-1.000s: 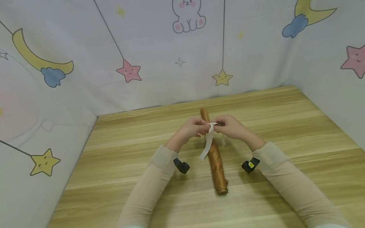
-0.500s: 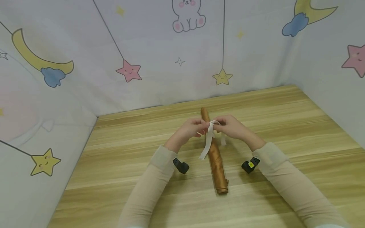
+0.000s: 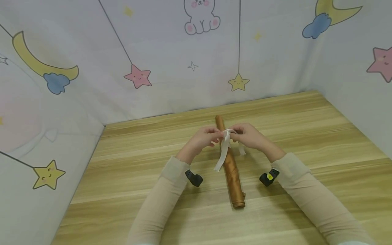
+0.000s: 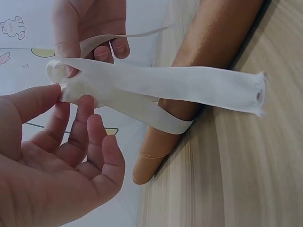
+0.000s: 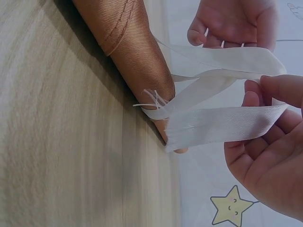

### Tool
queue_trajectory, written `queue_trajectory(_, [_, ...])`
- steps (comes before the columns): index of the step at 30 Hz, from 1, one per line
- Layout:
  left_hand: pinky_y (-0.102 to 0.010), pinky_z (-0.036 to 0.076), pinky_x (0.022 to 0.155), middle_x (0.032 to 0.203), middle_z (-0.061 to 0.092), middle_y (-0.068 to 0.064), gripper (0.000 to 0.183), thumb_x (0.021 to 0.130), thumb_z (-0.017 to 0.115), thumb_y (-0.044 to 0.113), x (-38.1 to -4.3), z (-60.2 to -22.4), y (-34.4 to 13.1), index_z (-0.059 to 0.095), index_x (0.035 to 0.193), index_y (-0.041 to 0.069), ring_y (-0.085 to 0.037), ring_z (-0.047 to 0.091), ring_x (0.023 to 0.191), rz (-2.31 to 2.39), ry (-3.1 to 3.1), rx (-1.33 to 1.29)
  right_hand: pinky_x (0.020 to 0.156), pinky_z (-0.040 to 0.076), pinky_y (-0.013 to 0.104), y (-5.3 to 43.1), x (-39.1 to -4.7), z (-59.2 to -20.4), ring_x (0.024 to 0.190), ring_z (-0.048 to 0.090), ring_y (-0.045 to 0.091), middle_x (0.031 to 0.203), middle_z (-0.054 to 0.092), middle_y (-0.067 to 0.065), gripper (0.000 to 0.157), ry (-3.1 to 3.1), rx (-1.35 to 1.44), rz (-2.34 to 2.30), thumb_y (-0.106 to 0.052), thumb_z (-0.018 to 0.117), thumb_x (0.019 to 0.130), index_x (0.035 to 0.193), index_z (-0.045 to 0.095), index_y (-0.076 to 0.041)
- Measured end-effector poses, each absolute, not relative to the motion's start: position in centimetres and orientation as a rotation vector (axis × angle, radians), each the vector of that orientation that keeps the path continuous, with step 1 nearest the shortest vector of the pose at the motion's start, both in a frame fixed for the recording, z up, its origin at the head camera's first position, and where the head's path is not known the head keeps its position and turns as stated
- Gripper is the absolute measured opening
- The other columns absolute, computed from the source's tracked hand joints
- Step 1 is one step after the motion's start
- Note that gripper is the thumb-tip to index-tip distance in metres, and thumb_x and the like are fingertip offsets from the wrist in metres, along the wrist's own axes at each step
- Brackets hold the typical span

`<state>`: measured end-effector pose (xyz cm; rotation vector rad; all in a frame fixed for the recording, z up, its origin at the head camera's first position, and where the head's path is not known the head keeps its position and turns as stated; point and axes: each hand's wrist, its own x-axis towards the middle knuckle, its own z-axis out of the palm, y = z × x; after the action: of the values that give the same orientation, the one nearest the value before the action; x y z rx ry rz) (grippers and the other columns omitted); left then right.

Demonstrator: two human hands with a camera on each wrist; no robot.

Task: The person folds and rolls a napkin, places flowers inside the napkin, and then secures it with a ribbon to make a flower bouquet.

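A long roll of shiny brown fabric [image 3: 233, 177] lies lengthwise on the table. White ribbon [image 3: 224, 153] passes round its upper part, as the left wrist view shows, and its frayed ends hang down on both sides. My left hand [image 3: 204, 139] pinches the ribbon [image 4: 75, 90] between thumb and fingertips, just above the roll. Opposite it, my right hand [image 3: 248, 136] pinches a looped part of the ribbon [image 5: 218, 125] with thumb and fingers. Both hands' fingertips nearly meet over the roll [image 5: 132, 61].
The wood-grain table [image 3: 128, 177] spreads around the roll. White cloth walls [image 3: 171, 68] printed with stars and moons stand behind and at both sides. Black wrist cameras [image 3: 194, 178] hang below both cuffs.
The ribbon end on the right has come further out below the right hand and swung slightly right. Both hands stay nearly in place, and the roll has not moved.
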<state>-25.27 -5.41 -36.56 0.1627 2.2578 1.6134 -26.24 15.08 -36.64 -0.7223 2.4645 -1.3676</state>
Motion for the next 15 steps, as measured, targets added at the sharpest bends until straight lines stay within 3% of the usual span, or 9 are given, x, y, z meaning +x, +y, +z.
queue_trajectory(3, [-0.050, 0.045, 0.093, 0.098, 0.065, -0.004, 0.016, 0.096, 0.059, 0.022, -25.32, -36.67, -5.43, 0.066, 0.096, 0.007, -0.026, 0.056, 0.097, 1.623, 2.261, 0.160, 0.074, 0.045, 0.032, 15.10, -26.34, -36.77, 0.085, 0.056, 0.018, 0.098, 0.066, 0.010, 0.027, 2.468, -0.725, -1.371, -0.018, 0.055, 0.098, 0.114, 0.066, 0.000])
queue_trajectory(8, [-0.044, 0.047, 0.088, 0.097, 0.066, -0.001, 0.016, 0.095, 0.060, 0.023, -25.38, -36.74, -5.49, 0.066, 0.096, 0.008, -0.018, 0.055, 0.089, 1.620, 2.274, 0.154, 0.075, 0.046, 0.032, 15.15, -26.36, -36.83, 0.085, 0.056, 0.019, 0.098, 0.065, 0.011, 0.026, 2.459, -0.719, -1.386, -0.017, 0.054, 0.098, 0.114, 0.066, 0.000])
queue_trajectory(15, [-0.039, 0.048, 0.084, 0.106, 0.065, -0.010, 0.017, 0.095, 0.060, 0.024, -25.46, -36.73, -5.42, 0.066, 0.095, 0.008, -0.015, 0.054, 0.087, 1.627, 2.287, 0.146, 0.076, 0.047, 0.034, 15.14, -26.31, -36.74, 0.085, 0.056, 0.019, 0.097, 0.065, 0.009, 0.026, 2.439, -0.715, -1.403, -0.017, 0.055, 0.098, 0.114, 0.066, 0.000])
